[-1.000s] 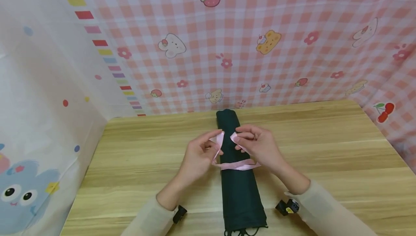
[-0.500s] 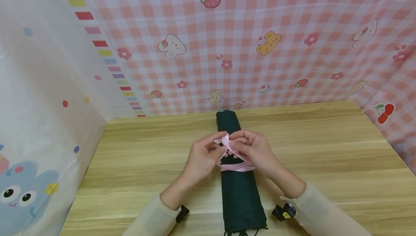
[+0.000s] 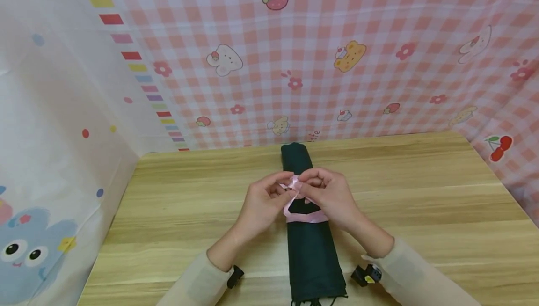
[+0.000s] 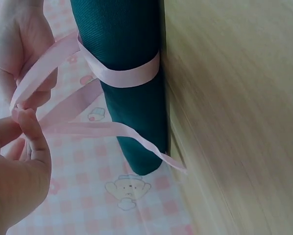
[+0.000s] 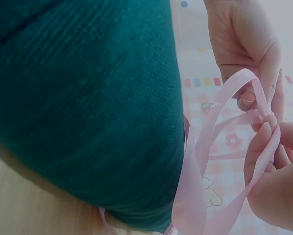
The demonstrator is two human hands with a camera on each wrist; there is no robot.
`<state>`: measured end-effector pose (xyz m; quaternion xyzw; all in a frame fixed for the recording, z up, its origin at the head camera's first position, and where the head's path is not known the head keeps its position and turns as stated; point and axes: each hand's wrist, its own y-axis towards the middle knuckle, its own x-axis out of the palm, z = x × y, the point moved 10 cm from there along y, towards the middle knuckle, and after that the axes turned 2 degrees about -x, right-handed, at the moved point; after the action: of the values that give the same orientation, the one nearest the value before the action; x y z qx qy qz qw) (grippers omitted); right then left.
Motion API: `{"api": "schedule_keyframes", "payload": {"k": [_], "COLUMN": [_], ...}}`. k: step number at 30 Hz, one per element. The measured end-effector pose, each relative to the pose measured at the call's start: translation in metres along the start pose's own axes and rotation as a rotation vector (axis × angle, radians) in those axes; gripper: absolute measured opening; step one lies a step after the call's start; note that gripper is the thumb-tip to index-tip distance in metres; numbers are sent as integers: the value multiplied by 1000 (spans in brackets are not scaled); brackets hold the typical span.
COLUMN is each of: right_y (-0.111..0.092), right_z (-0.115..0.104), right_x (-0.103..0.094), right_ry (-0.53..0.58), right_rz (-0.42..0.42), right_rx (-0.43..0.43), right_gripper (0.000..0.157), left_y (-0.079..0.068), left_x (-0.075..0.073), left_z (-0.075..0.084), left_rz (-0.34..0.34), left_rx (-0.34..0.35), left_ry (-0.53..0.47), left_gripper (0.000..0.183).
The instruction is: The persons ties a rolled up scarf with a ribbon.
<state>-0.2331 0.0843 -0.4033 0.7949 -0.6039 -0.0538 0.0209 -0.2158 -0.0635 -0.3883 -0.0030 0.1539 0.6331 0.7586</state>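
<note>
A dark green rolled scarf (image 3: 313, 259) lies lengthwise on the table, with dark fringe at its near end. Around its middle runs a pink satin ribbon (image 3: 307, 218), whose two sides rise to the hands. My left hand (image 3: 258, 205) pinches the ribbon between thumb and fingers just above the roll. Close against it, my right hand (image 3: 334, 198) also pinches ribbon, and the fingertips of both meet. Loops of ribbon (image 5: 234, 83) stand up between the hands in the right wrist view. A loose ribbon tail (image 4: 156, 149) hangs across the scarf's far end in the left wrist view.
The light wooden table (image 3: 189, 231) stretches to both sides of the scarf. A pink checked cloth (image 3: 252, 81) with cartoon prints hangs behind its back edge, and a white printed cloth (image 3: 63, 100) hangs at the left. Small black cameras (image 3: 366, 274) sit at the wrists.
Both hands have moved inward from either side of the scarf until their fingertips meet. The ribbon ends, held apart earlier, now cross between them, and the band looks less slack.
</note>
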Motion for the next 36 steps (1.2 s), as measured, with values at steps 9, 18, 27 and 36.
{"api": "schedule_keyframes", "payload": {"k": [9,18,27,36], "right_y": [-3,-2,-2,-5], "right_z": [-3,-9,-12,1], "right_x": [0,2,4,3], "right_ry": [-133,-334,-411,-281], "right_rz": [-17,-66,-190,-288], "right_rx": [-39,-103,-148,6], "right_gripper": [31,35,14,20], "left_y": [0,1,1,3], "left_x": [-5,-6,-10,-10], "left_z": [2,3,6,5], "left_rz": [43,20,24,17], "left_rx": [-21,-33,-15,2], "left_ry": [17,18,71,61], "left_gripper": [24,24,24,23]}}
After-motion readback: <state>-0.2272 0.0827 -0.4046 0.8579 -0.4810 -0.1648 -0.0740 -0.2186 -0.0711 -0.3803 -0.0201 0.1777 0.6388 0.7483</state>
